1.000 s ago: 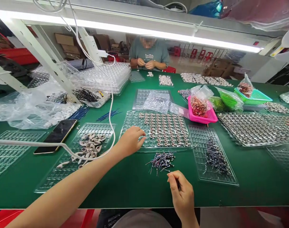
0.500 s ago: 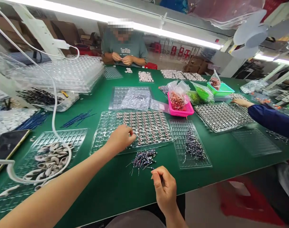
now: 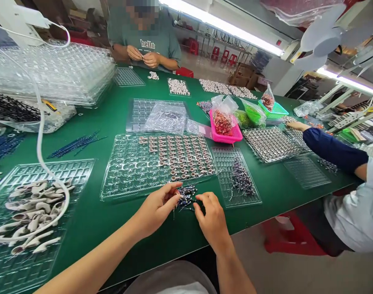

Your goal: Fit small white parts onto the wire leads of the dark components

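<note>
My left hand (image 3: 160,209) is at the left side of a loose pile of small dark parts with thin wire leads (image 3: 186,192), thumb and forefinger apart. At the pile's right edge, my right hand (image 3: 212,216) has thumb and forefinger close together. What it pinches is too small to make out. Just beyond the hands lies a clear tray (image 3: 128,171), its right part filled with rows of pale pieces with brown round ends (image 3: 186,155); the cells at its left hold no such pieces.
To the right, a clear tray (image 3: 218,163) carries more leaded parts (image 3: 242,176). A pink basket (image 3: 226,138) holds a bag of reddish parts. Pale curved shells (image 3: 36,212) fill a tray at left, crossed by a white cable (image 3: 41,143). Co-workers sit opposite and at right, one sleeve (image 3: 330,149) reaching in.
My left hand has come down from the tray to the pile of leaded parts. My right hand has moved slightly up toward that pile. The view has turned and shifted.
</note>
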`<state>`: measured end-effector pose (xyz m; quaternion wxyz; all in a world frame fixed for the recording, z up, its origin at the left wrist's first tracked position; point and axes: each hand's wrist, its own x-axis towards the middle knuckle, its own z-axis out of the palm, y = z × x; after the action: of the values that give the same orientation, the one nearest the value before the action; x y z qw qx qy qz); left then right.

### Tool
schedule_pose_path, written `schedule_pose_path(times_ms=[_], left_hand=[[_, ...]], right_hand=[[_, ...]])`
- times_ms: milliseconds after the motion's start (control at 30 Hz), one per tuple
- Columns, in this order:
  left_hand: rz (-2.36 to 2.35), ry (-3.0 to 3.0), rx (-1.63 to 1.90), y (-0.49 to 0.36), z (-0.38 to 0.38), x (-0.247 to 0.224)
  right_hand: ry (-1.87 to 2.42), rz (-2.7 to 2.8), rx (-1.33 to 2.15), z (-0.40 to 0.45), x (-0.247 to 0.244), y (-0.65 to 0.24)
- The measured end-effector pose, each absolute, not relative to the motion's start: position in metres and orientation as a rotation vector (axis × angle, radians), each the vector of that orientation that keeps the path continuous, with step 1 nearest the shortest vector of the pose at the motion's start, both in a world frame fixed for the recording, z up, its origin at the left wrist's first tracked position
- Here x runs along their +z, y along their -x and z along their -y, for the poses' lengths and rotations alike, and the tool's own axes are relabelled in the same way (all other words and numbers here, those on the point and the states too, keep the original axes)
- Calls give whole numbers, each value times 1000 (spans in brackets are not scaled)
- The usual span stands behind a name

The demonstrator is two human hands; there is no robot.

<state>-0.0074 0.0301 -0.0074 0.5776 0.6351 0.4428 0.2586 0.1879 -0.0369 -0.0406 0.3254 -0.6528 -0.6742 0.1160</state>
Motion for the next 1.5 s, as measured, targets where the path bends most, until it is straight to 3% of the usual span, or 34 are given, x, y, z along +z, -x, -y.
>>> schedule_pose_path(times_ms=[133,300,533,867,1500], left_hand=[[-945,-1350,533,10,-33,-4],[-865,-975,540,9,-32,-3],[-856,-881,582,9,-34,-6],[-957,-1489,351,10,-25,11],[-931,-1814,352,9,-23,-16]], right_hand=[[1732,1808,200,34,-46,-183],[1664,1721,251,39,-41,-187],[1441,1648,312,56,-39,-189],[1203,1649,426,60,-38,-176],[1223,1607,321,54,-41,-169]])
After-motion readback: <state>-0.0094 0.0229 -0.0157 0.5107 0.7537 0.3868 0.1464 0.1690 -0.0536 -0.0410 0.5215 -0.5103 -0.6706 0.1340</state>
